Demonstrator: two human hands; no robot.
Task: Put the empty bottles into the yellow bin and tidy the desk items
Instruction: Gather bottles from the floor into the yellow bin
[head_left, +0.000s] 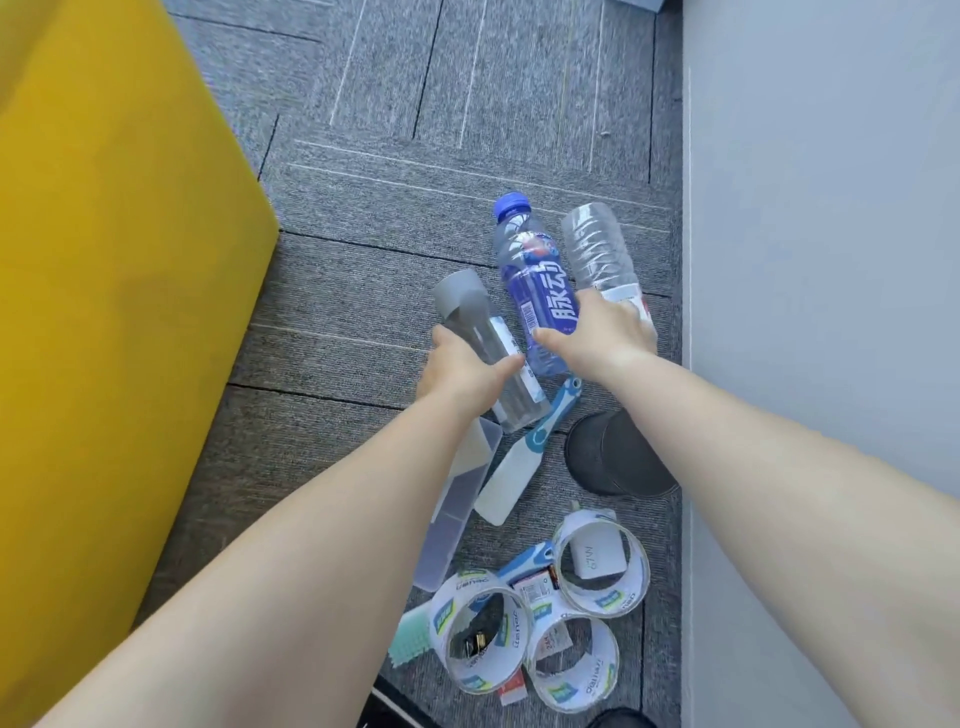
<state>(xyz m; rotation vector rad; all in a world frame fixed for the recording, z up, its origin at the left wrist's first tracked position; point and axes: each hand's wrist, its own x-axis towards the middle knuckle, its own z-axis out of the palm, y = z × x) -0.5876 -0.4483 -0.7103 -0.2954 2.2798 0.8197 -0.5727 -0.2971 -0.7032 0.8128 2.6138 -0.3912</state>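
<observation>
Progress: early, by the look of it. 3 bottles in view, all outside the yellow bin (119, 260), to its right over the carpet floor (415, 130). Bin's inside isn't visible, so can't say if anything's in it already.

Left hand (457, 364) is wrapped round the grey-cap bottle (498, 343), thumb on one side and fingers on the other; this one is nearest the bin. Right hand (602, 332) is spread wide, thumb on the blue-label bottle (540, 291), fingers reaching across to the label end of the clear ribbed bottle (595, 244), which is farthest from the bin. Looks like a grab at both, but a firm hold on the ribbed one isn't certain. Can't tell if the bottles are lifted or lying on the carpet.

Left to do, IMO: get all 3 across to the bin, then the loose stuff. On the near side, right of the bin: clear case (457, 499), toothbrush (540, 431), black round item (618, 457), tape rolls (511, 623), white charger (597, 558) inside one roll, plus small bits. None sorted yet. No bench in shot.
</observation>
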